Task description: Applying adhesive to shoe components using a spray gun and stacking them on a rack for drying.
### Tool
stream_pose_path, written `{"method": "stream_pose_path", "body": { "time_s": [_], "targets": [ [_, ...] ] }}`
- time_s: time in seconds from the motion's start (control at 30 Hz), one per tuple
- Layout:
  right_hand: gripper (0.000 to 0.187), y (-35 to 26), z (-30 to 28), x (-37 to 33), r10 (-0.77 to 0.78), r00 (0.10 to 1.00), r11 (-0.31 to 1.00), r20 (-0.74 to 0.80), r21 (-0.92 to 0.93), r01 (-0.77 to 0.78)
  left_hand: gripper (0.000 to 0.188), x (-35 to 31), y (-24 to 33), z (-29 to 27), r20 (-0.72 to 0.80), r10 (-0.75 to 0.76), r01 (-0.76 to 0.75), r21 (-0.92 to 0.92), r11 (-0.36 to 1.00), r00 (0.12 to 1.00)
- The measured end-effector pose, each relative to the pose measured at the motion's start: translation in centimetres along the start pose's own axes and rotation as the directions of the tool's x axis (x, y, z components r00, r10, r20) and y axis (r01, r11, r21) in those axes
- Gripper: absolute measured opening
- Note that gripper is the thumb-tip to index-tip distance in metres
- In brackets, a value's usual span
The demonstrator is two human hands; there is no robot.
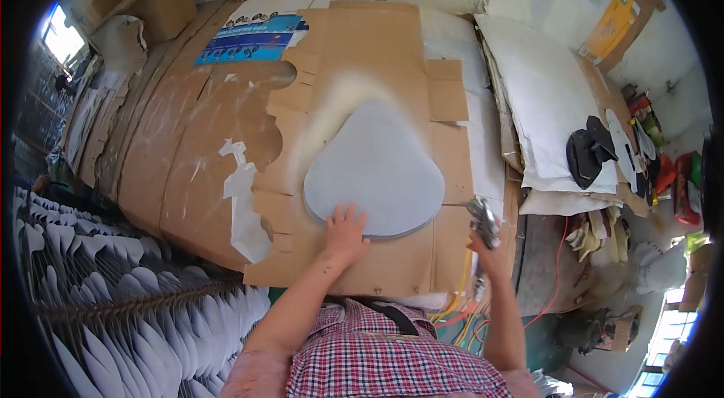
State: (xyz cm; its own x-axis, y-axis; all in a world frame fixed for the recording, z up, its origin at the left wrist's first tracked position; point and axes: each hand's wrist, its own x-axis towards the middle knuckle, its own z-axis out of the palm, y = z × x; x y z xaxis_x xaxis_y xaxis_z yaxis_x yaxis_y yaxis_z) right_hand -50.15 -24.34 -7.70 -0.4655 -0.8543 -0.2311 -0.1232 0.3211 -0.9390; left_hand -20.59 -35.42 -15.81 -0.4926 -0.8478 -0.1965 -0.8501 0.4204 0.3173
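A grey pad (375, 172), rounded and roughly triangular with its narrow end pointing away from me, lies flat on a cardboard sheet (392, 270). My left hand (347, 234) rests on the pad's near left edge with its fingers spread. Off to the right of the pad, my right hand (490, 249) is wrapped round a metal spray gun (483, 221), whose nozzle points toward the pad. A yellow hose (461, 286) hangs below the gun. Pale overspray marks the cardboard around the pad's far end.
Racks of grey-white shaped pieces (166, 315) stand at the lower left. White sheets (554, 111) are stacked on the right, with black cut pieces (590, 151) on top. A torn white paper strip (243, 198) and a blue printed panel (253, 38) lie on the left cardboard.
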Motion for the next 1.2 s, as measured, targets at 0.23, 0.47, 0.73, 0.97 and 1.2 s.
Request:
{"method": "stream_pose_path", "body": {
  "time_s": [0.23, 0.47, 0.73, 0.97, 1.2],
  "targets": [
    [0.061, -14.3, -2.7, -13.3, 0.015, 0.962, 0.993, 0.274, -0.113, 0.017, 0.048, -1.6, -2.7, -1.7, -0.228, -0.110, 0.038, -0.299, 0.954, 0.967],
    [0.061, -15.1, -2.9, -18.9, -0.008, 0.947, 0.998, 0.321, 0.062, -0.012, 0.031, -7.7, -14.7, -3.5, -0.174, -0.450, 0.251, -0.634, 0.732, 0.876],
    [0.053, -17.8, -3.0, -21.4, -0.027, 1.000, 0.999, 0.011, -0.027, 0.027, 0.021, -9.7, -16.8, -5.3, -0.287, -0.500, 0.144, -0.738, 0.659, 0.817],
    [0.056, -17.5, -2.1, -22.8, -0.012, 0.946, 1.000, 0.324, 0.001, 0.012, 0.018, -9.0, -16.0, -6.1, -0.315, -0.458, 0.018, -0.808, 0.589, 0.831],
    [0.056, -18.5, -1.0, -21.3, -0.081, 0.996, 0.996, 0.033, 0.041, 0.079, 0.016, -9.2, -16.0, -6.0, -0.327, -0.475, 0.031, -0.798, 0.602, 0.817]
  ]
}}
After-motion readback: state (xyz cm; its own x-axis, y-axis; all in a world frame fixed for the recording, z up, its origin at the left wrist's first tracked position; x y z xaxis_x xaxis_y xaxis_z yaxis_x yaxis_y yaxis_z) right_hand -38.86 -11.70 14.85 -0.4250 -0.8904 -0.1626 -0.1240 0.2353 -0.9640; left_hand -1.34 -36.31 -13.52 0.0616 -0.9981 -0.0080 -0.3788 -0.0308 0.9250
